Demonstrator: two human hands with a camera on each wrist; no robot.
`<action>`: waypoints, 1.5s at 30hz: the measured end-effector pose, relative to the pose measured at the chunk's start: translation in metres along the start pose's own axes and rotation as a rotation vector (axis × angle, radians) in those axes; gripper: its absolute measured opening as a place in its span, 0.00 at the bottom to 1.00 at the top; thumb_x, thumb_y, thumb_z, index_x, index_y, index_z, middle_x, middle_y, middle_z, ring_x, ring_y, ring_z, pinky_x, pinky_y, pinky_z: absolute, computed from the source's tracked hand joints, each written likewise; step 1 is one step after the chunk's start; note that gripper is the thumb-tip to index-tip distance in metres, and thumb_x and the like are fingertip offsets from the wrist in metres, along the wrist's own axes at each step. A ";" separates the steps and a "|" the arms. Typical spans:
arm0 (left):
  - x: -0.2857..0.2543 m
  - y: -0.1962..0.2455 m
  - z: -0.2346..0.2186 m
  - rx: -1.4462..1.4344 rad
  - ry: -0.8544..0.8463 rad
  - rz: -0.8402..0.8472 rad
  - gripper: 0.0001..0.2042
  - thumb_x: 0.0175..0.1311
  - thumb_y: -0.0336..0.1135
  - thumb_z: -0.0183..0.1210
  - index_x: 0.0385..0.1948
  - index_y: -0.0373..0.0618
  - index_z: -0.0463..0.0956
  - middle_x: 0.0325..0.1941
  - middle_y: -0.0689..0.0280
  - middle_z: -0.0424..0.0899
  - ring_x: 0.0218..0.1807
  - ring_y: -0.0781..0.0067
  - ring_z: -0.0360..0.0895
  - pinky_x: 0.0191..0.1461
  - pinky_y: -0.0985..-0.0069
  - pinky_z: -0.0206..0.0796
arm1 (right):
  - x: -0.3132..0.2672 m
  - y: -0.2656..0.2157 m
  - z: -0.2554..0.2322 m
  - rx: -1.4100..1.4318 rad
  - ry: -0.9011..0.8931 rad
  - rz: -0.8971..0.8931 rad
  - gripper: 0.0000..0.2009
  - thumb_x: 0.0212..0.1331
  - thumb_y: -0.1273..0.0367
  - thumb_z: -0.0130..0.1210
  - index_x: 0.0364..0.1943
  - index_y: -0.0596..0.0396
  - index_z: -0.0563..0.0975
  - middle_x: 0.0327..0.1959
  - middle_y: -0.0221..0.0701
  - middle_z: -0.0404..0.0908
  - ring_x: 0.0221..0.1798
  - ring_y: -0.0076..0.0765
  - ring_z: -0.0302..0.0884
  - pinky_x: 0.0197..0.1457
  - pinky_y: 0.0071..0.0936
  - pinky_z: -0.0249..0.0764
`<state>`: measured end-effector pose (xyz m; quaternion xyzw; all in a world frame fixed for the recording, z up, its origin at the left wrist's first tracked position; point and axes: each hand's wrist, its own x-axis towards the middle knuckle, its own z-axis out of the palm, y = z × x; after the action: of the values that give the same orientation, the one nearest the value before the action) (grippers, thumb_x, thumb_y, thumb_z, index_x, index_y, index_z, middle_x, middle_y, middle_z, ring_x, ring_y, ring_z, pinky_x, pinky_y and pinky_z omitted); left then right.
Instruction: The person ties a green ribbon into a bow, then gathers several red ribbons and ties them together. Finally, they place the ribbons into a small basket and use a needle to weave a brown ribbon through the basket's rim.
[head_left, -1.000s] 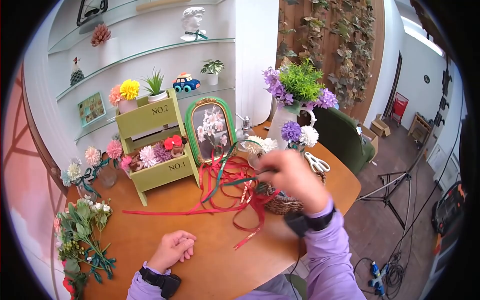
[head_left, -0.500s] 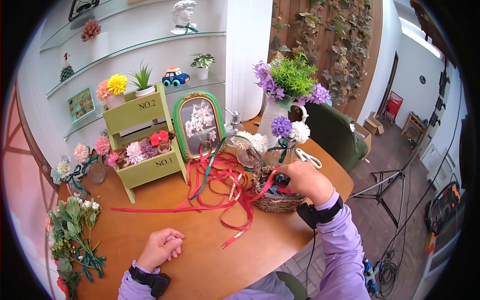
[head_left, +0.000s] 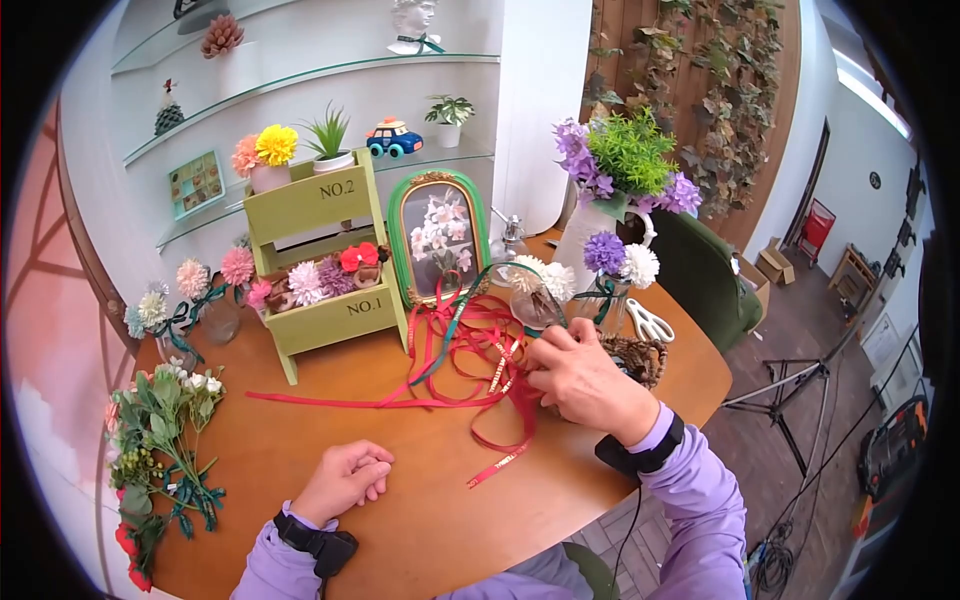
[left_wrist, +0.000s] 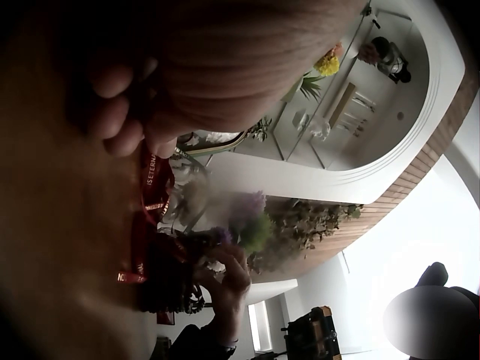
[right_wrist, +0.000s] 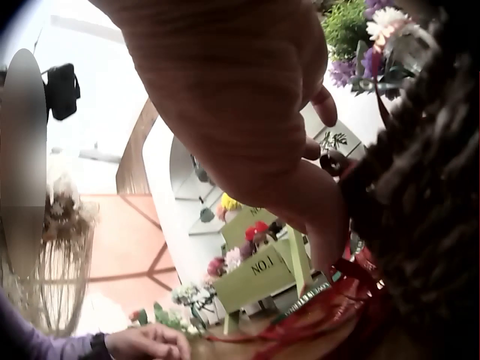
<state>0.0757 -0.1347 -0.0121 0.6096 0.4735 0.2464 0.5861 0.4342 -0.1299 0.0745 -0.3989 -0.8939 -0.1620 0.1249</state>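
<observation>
My right hand (head_left: 590, 385) is at the left side of a brown woven basket (head_left: 640, 360), fingers curled downward. Its thumb and fingers pinch a strand of the red ribbon (right_wrist: 360, 274) by the basket wall; the fingertips are partly hidden. Loops of printed red ribbon (head_left: 437, 345) lie tangled on the table, left of the basket. A dark green ribbon (head_left: 450, 335) runs among them, one end arching up toward the right hand. My left hand (head_left: 350, 478) rests on the tabletop near the front, fingers loosely curled, holding nothing.
A green two-tier stand (head_left: 335, 310) with flowers and a green picture frame (head_left: 398, 232) stand behind the ribbons. Glass vases with flowers, a white pitcher (head_left: 578, 240) and white scissors (head_left: 650, 322) are back right. A bunch of artificial flowers (head_left: 165, 430) lies left.
My right hand moved from over the ribbons to the basket's right part, then left to its near-left side. The left hand stays resting. The camera view shifts slightly.
</observation>
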 end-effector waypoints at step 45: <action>-0.051 -0.025 -0.147 -0.474 0.666 0.103 0.14 0.72 0.40 0.48 0.25 0.44 0.71 0.11 0.79 0.52 0.11 0.87 0.46 0.14 0.81 0.39 | 0.080 -0.001 0.070 0.805 -0.271 0.617 0.07 0.56 0.70 0.59 0.30 0.61 0.82 0.22 0.35 0.79 0.24 0.38 0.74 0.32 0.33 0.72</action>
<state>-0.0799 -0.1117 0.0055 0.3677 0.5363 0.5614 0.5118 0.3751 -0.0496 0.0383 -0.5813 -0.7346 0.2916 0.1935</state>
